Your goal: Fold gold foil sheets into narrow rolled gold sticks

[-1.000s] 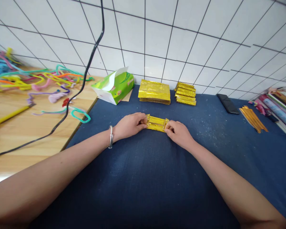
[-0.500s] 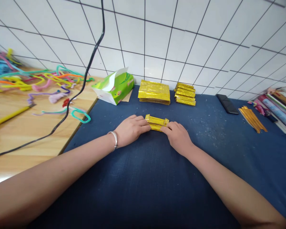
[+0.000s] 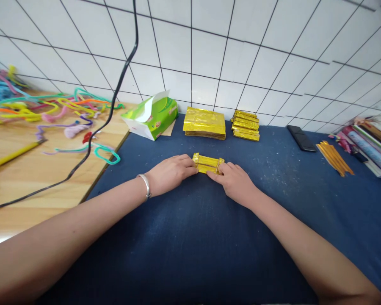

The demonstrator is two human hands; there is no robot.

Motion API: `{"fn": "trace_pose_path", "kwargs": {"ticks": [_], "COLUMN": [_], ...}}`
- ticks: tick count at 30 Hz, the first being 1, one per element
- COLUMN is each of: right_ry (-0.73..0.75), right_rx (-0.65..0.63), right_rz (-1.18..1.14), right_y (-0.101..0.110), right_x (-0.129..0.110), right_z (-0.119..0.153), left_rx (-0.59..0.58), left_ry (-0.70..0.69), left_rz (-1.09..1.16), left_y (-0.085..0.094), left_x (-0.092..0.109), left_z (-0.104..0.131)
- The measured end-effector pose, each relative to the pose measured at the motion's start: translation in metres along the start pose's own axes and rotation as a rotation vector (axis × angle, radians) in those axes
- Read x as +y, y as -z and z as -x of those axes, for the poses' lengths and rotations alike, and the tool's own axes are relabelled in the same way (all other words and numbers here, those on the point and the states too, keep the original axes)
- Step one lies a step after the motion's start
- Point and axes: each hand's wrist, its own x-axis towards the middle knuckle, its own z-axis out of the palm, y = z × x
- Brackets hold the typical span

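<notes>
Brightly lit wall [image 3: 209, 51], darker foreground, stretched edges

Glossy gold paper [image 3: 207, 161] (foil-like, creased), matt blue cloth [image 3: 174, 237].

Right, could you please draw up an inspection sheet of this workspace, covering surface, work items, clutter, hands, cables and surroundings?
Surface: dark blue worktop with pale specks, beside a wooden tabletop.
Work items: folded gold piece between the hands; gold sheet stack and folded gold strips beyond it.
Clutter: green packet, black phone-like object, orange-gold strips, colourful fuzzy strands.
Hands: left hand and right hand touch opposite ends of the piece; grip unclear.
Cables: black cable crosses the view at left.
Surroundings: white tiled wall behind.
</notes>
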Motion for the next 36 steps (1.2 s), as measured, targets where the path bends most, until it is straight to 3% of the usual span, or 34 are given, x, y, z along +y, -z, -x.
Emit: {"fn": "trace_pose_path", "kwargs": {"ticks": [6,12,25,31,36], "right_ry": [0.089,0.16,0.098,0.088,0.084], "right_rx": [0.012,0.122,0.281,0.287,0.306], "right_rz": [-0.114,-0.238,-0.142,-0.005,-0.065], "right_y": [-0.004,-0.009,-0.015,-0.013,-0.017], "right_x": [0.015,0.024,0.018,0.013,0.014], "right_z": [0.0,0.004,0.008,0.01,0.01], "left_rx": [0.019,0.031,0.266,0.277,0.2], "left_ry": [-0.053,-0.063,0.079,0.063,0.017], "left_rz": [0.025,-0.045,0.155,0.206,0.175], "left_y": [0.0,-0.006,-0.026,-0.025,-0.021], "left_x": [-0.005,-0.006,-0.015,-0.014,-0.013], "left_z": [0.0,-0.001,0.0,0.001,0.003]}}
